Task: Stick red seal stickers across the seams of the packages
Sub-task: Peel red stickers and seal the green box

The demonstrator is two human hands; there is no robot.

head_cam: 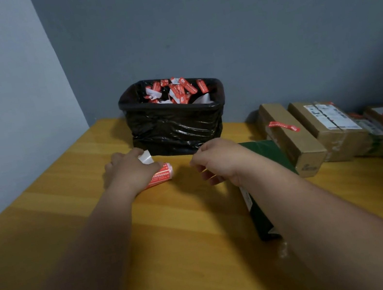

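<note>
My left hand [131,171] lies over a roll of red seal stickers [162,174] on the yellow table, and a white piece of backing paper [145,157] sticks up from its fingers. My right hand [216,159] hovers just right of the roll, fingers curled, holding nothing that I can see. A dark green package [267,154] lies under my right forearm. Several brown cardboard packages [291,135] line the right side, some with red seal stickers [283,126] across their seams.
A bin lined with a black bag [173,122] stands at the back against the grey wall, holding many crumpled red and white sticker scraps. The table [66,197] meets walls at the left and back.
</note>
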